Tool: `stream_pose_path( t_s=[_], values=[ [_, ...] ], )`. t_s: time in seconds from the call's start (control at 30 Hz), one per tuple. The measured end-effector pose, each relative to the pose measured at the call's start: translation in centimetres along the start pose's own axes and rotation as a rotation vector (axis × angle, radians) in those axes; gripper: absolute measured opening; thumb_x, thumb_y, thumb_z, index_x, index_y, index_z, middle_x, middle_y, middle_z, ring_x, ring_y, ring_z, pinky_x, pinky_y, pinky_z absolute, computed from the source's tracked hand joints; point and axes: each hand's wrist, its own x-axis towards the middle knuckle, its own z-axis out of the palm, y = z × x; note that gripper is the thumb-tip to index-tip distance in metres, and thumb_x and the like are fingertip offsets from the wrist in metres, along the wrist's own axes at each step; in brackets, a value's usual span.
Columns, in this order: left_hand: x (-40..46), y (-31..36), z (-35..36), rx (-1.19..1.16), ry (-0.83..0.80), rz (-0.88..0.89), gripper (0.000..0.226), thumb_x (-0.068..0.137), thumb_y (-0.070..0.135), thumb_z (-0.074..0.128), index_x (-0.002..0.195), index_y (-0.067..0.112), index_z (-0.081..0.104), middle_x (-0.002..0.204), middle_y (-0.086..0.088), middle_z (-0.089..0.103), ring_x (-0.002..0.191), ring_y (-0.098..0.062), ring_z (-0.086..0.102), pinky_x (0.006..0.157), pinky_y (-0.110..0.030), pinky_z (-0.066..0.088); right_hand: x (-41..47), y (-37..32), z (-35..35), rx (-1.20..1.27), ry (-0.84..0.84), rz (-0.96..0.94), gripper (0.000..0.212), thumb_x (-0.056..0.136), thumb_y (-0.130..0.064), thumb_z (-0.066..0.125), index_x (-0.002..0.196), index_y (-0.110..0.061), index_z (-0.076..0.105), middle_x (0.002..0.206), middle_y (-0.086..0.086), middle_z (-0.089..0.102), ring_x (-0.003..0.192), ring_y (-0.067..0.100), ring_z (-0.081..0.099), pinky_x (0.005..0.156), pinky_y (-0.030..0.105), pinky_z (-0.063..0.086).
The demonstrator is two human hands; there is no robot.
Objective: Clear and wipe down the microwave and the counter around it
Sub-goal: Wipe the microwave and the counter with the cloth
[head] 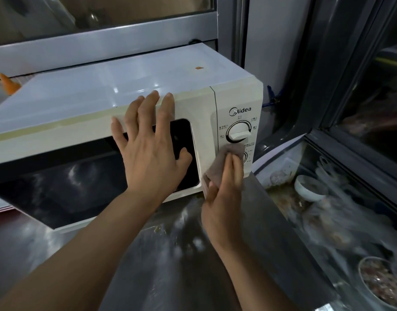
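Note:
A cream Midea microwave [103, 86] stands on a steel counter [181, 254], its dark door closed. My left hand [150, 149] lies flat with spread fingers on the door's upper right corner, fingertips over the top edge. My right hand [224, 198] presses a brownish-grey cloth [224, 162] against the control panel, just below the upper white knob [239, 132]. The cloth covers most of the lower knob. A small orange scrap [199, 68] sits on the microwave's top near its back right.
Right of the counter, a glass-topped case [327, 198] holds a white bowl [309, 187] and a steel bowl of food [383, 286]. A window frame [103, 43] runs behind the microwave. An orange object [9, 84] pokes out at far left. Crumbs [158, 230] lie on the counter.

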Motion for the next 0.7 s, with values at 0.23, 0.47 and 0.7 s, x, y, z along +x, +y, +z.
stream_pose_path(
  t_s=[0.23, 0.47, 0.7],
  values=[
    [0.0, -0.1, 0.4, 0.001, 0.016, -0.003, 0.087, 0.066, 0.033, 0.067, 0.143, 0.02, 0.029, 0.148, -0.007, 0.03, 0.138, -0.03, 0.02, 0.109, -0.059, 0.012, -2.3, 3.5, 1.4, -0.049, -0.027, 0.07, 0.067, 0.084, 0.01, 0.056, 0.144, -0.002, 0.03, 0.151, 0.006, 0.019, 0.139, 0.014, 0.028, 0.11, 0.008, 0.021],
    [0.0, -0.1, 0.3, 0.001, 0.008, -0.007, 0.087, 0.065, 0.031, 0.068, 0.142, 0.021, 0.029, 0.148, -0.006, 0.03, 0.139, -0.031, 0.02, 0.11, -0.059, 0.011, -1.5, 3.6, -1.4, 0.044, -0.104, 0.255, 0.044, 0.093, -0.001, 0.051, 0.136, -0.005, 0.044, 0.138, 0.006, 0.045, 0.127, 0.014, 0.044, 0.101, 0.001, 0.027],
    [0.0, 0.1, 0.1, -0.004, -0.004, -0.016, 0.089, 0.064, 0.029, 0.07, 0.142, 0.021, 0.029, 0.148, -0.006, 0.03, 0.138, -0.031, 0.021, 0.109, -0.061, 0.014, 0.8, -0.7, -4.4, 0.06, 0.146, 0.028, 0.042, 0.089, 0.002, 0.048, 0.129, -0.009, 0.051, 0.129, -0.003, 0.051, 0.113, -0.001, 0.049, 0.093, 0.004, 0.038]
  ],
)
